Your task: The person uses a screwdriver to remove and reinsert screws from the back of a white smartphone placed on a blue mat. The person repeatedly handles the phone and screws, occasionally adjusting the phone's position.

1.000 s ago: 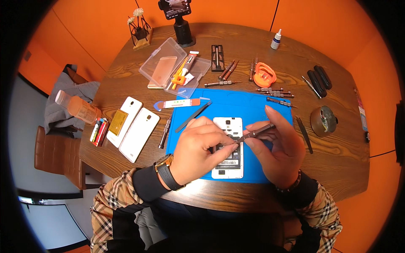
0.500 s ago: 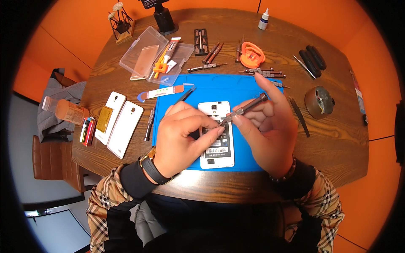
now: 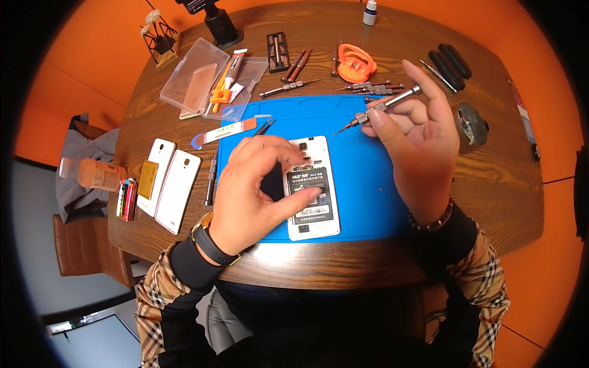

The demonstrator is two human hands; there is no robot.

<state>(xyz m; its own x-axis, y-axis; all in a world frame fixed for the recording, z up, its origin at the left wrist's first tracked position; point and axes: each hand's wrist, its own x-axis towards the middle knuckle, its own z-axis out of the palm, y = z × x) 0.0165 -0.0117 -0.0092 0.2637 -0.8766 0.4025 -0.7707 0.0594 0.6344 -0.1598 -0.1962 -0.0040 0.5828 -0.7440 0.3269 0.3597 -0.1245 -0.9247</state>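
A white smartphone (image 3: 296,229) with its back cover off lies on the blue mat (image 3: 362,202), its black battery (image 3: 311,184) showing. My left hand (image 3: 254,190) arches over the phone's left side, thumb and fingers apart, the thumb tip over the battery. Nothing shows between those fingers, though the fingertips partly hide the phone's upper left. To the right, above the mat, my right hand (image 3: 417,135) holds a slim precision screwdriver (image 3: 378,111) between thumb and fingers. Its tip points down and left, away from the phone.
Several more screwdrivers (image 3: 288,88) and an orange suction cup (image 3: 356,63) lie beyond the mat. Tweezers (image 3: 264,126) and a pry strip (image 3: 224,132) rest at its upper left. White phone shells (image 3: 178,191) lie left, a clear plastic box (image 3: 193,80) behind them. A round pot (image 3: 472,126) stands right.
My right hand has lifted the screwdriver off the phone and moved right. My left hand's thumb and fingers have spread apart. The whole view has shifted slightly.
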